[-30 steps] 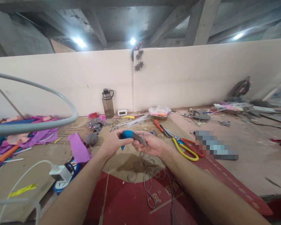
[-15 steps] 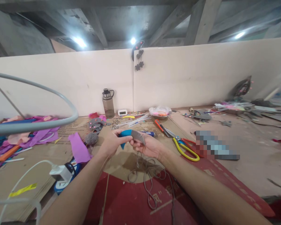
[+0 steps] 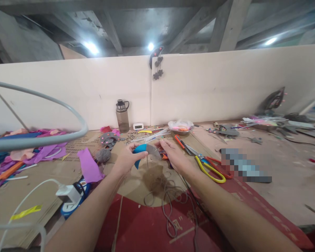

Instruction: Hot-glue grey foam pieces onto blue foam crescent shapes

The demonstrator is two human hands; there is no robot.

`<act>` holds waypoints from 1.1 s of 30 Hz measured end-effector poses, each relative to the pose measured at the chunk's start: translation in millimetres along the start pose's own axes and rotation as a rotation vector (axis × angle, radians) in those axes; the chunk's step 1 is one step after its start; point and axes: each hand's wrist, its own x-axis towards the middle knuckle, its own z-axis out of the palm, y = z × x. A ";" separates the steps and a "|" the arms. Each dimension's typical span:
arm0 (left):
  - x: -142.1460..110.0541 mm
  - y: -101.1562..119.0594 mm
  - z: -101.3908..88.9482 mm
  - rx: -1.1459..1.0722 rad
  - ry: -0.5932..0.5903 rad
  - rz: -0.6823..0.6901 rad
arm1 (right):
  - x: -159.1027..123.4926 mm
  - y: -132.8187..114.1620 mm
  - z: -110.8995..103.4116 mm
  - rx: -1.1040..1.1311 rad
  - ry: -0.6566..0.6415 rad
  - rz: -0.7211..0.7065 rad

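A curved crescent-shaped piece (image 3: 153,151), blue at its left end and grey over the rest, is held up above the cardboard. My left hand (image 3: 127,157) pinches it near the blue part, thumb in front. My right hand (image 3: 173,154) is just right of the grey end, fingers stretched out, and I see nothing gripped in it. A thin strand hangs below the piece. Loose grey yarn (image 3: 169,206) lies in loops under the hands. Partly hidden behind my right hand is a small orange and dark item (image 3: 164,156) I cannot identify.
Scissors with yellow and red handles (image 3: 210,169) and an orange cutter (image 3: 180,141) lie to the right. Behind stand a bottle (image 3: 122,119), a small white clock (image 3: 138,126) and a bowl (image 3: 182,131). Purple fabric (image 3: 89,164) and a power strip with a plug (image 3: 68,194) are left.
My right hand has let go of the grey end and shifted right and slightly up, its fingers straightening. My left hand keeps its grip on the crescent piece.
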 end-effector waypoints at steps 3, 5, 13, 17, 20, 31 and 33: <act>-2.0 -0.2 1.5 0.074 -0.028 0.007 | -5.3 -11.9 1.5 -0.066 -0.112 -0.060; -4.1 2.0 3.2 0.110 -0.062 0.026 | -8.9 -15.0 5.4 -0.077 -0.147 -0.026; -10.8 18.5 7.7 0.215 -0.101 0.160 | -7.8 -3.6 9.3 0.484 -0.262 0.262; -7.0 11.7 3.2 0.155 -0.116 0.096 | -5.5 -0.5 9.0 0.565 -0.344 0.327; -2.3 2.6 -0.3 0.087 -0.099 0.032 | -4.9 -0.6 10.6 0.496 -0.356 0.264; -3.8 2.9 2.0 0.108 -0.138 0.072 | -8.7 -3.8 7.2 0.297 -0.367 0.218; -1.6 0.6 0.6 0.076 -0.139 0.043 | -7.1 -4.1 6.1 0.397 -0.390 0.279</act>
